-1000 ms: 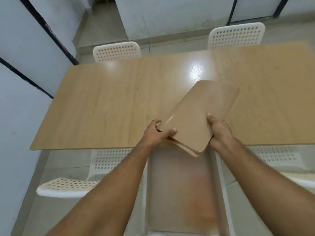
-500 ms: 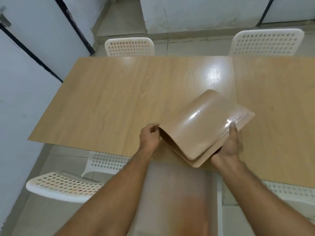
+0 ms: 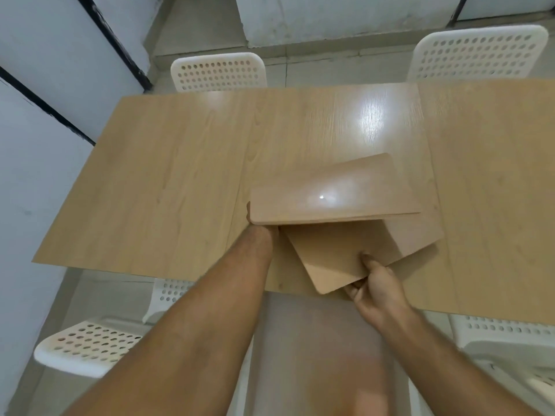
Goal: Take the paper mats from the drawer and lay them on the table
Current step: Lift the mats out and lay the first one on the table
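Lifts one mat off the pile over the near side of the table.

Looks down past a blurred drawer [image 3: 315, 355] between the forearms. Pinches the pile of mats [image 3: 339, 253] at its near edge with the right hand [image 3: 379, 288], thumb on top and fingers beneath, low over the near edge of the table [image 3: 180, 175], one corner jutting past that edge. Grips the top mat [image 3: 324, 193] by its near left corner with the left hand [image 3: 260, 235], fingers mostly hidden under it. Holds that mat flat, raised clear of the pile and turned across it, where half a second ago bent it back in a curl with its right edge pinned to the pile under the right thumb. Faces two white perforated chairs [image 3: 218, 72] along the far side.
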